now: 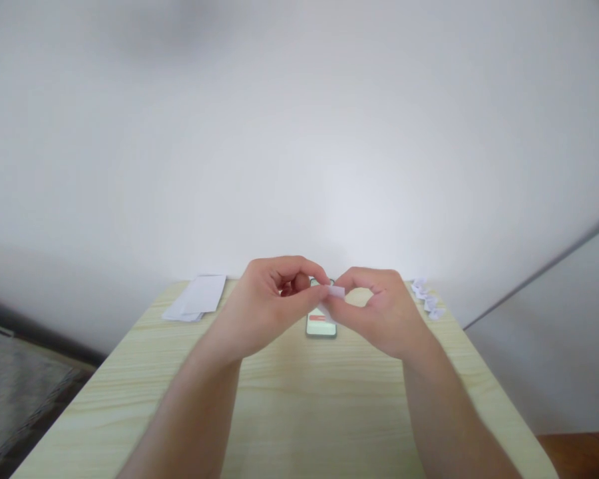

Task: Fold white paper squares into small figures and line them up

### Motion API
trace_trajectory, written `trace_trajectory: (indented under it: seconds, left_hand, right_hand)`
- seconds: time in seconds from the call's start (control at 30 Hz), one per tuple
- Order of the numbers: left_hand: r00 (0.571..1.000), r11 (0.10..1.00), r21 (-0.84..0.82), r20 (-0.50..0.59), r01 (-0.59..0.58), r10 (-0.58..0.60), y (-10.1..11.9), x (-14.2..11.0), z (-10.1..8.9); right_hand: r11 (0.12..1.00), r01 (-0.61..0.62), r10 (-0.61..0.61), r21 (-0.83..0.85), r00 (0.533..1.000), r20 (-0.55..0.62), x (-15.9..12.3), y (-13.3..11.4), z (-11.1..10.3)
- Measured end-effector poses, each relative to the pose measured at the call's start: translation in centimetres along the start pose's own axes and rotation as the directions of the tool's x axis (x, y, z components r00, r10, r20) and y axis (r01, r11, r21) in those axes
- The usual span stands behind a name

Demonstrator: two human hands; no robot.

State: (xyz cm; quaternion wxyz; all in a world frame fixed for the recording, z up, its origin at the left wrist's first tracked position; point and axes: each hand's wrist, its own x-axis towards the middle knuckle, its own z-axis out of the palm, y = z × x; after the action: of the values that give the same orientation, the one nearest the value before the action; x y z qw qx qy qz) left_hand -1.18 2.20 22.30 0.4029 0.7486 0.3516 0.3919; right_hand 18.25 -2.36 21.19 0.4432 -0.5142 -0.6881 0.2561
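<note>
A small folded piece of white paper [336,291] is pinched between my two hands above the table. My left hand [279,299] grips its left end with thumb and forefinger, the other fingers curled in. On the right end, the thumb and forefinger of my right hand [377,303] close in a pinch. Behind and below the paper lies a phone [322,328] with its screen lit, partly covered by my fingers.
A loose stack of white paper sheets [202,294] lies at the table's back left. Several small folded white paper pieces [429,303] sit in a row along the right edge. The wooden table [319,406] meets a white wall [299,133] at the back.
</note>
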Motion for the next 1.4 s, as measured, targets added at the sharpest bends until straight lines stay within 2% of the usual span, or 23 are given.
trace_trajectory:
  seconds: [0.2,0.47,0.6,0.73,0.87,0.97,1.07,1.2,1.3,1.4]
  left_hand:
    - [0.998,0.997,-0.053,-0.021,-0.063,0.062,-0.1,0.0,0.0]
    - [0.980,0.974,-0.173,-0.163,-0.144,0.115,-0.3,0.1,0.3]
    - [0.956,0.936,-0.285,-0.262,-0.207,0.132,0.0,0.3,0.6]
    - [0.933,0.916,-0.303,-0.320,-0.263,0.162,0.1,0.5,0.8]
    - [0.946,0.935,-0.286,-0.299,-0.212,0.123,0.7,0.1,0.5]
    - [0.971,0.941,-0.299,-0.219,-0.156,0.092,1.2,-0.4,0.2]
    - [0.979,0.938,-0.302,-0.156,-0.171,0.128,1.0,-0.5,0.3]
    - [0.965,0.931,-0.287,-0.201,-0.225,0.172,0.4,-0.5,0.6]
    - [0.959,0.942,-0.252,-0.232,-0.220,0.161,0.4,-0.3,0.8]
    - [0.953,0.940,-0.242,-0.243,-0.240,0.181,0.5,-0.3,0.9]
  right_hand:
    - [0.998,0.044,-0.044,0.035,0.999,-0.022,0.0,-0.2,-0.1]
    - [0.980,0.098,-0.090,0.173,0.995,-0.051,0.2,0.3,0.2]
    - [0.971,0.115,-0.083,0.208,0.984,-0.156,0.3,0.8,0.3]
    - [0.946,0.108,-0.024,0.304,0.963,-0.269,0.2,0.9,0.2]
    - [0.901,0.176,-0.048,0.396,0.949,-0.312,0.1,0.3,0.0]
    - [0.888,0.198,-0.061,0.416,0.945,-0.320,-0.1,-0.2,-0.2]
    - [0.900,0.184,-0.059,0.395,0.950,-0.308,-0.3,-0.4,-0.4]
    - [0.922,0.155,-0.050,0.355,0.957,-0.287,-0.4,-0.5,-0.6]
    - [0.901,0.180,-0.095,0.395,0.969,-0.226,-0.4,-0.4,-0.6]
    - [0.884,0.207,-0.123,0.420,0.968,-0.220,-0.3,-0.1,-0.4]
